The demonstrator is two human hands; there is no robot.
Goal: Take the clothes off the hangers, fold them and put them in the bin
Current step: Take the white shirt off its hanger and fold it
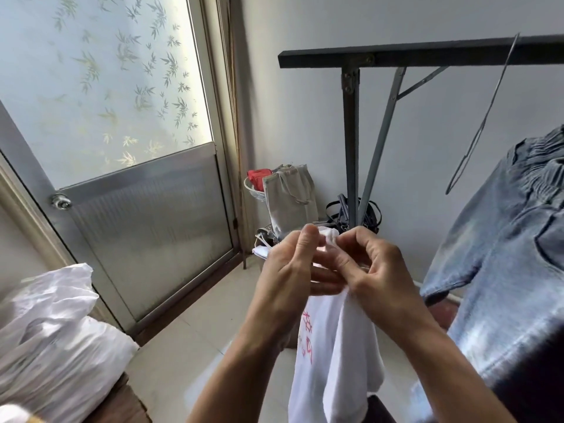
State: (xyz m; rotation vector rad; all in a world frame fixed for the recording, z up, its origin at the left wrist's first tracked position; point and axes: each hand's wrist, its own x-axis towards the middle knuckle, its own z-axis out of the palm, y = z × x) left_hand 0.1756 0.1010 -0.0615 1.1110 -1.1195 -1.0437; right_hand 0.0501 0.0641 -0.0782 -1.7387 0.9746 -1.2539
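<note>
Tiled floor, frosted door, dark rack, hanging jeans, white shirt held

white shirt, perhaps red print

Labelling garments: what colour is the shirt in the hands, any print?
White shirt with red print on it; the head view shows it best.

Frosted-glass door, grey tote bag, white plastic bags
</note>
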